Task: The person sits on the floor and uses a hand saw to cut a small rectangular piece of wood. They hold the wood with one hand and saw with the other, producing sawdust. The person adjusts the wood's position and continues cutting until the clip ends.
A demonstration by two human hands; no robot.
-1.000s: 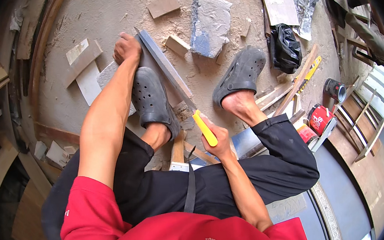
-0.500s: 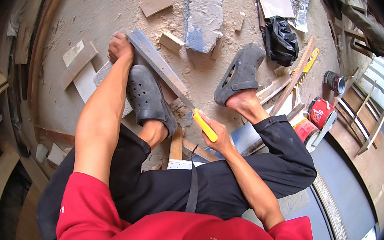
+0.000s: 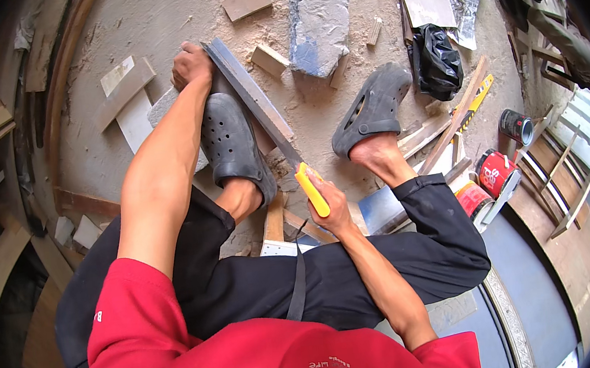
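Observation:
My left hand (image 3: 191, 63) is closed at the far end of a long wooden plank (image 3: 250, 88), its fingers partly hidden. The plank slants down toward me, its narrow grey-blue edge facing up. My right hand (image 3: 331, 207) grips the yellow handle of a hand saw (image 3: 312, 191). The saw's thin metal blade meets the plank's near end, and the exact cut is too small to make out. Close along the plank's left side is my left foot in a grey clog (image 3: 230, 144). My other clog (image 3: 373, 107) rests on the ground to the right.
A rough concrete block (image 3: 320, 29) and small wood offcuts (image 3: 269, 60) lie beyond the plank. At right are a black plastic bag (image 3: 437, 61), a yellow-and-black tool (image 3: 475, 102), wood strips and paint cans (image 3: 496, 170). Curved wooden pieces (image 3: 2, 272) crowd the left side.
The saw handle has shifted slightly closer to the plank's near end. My left hand keeps its place at the far end. The whole view has moved a little.

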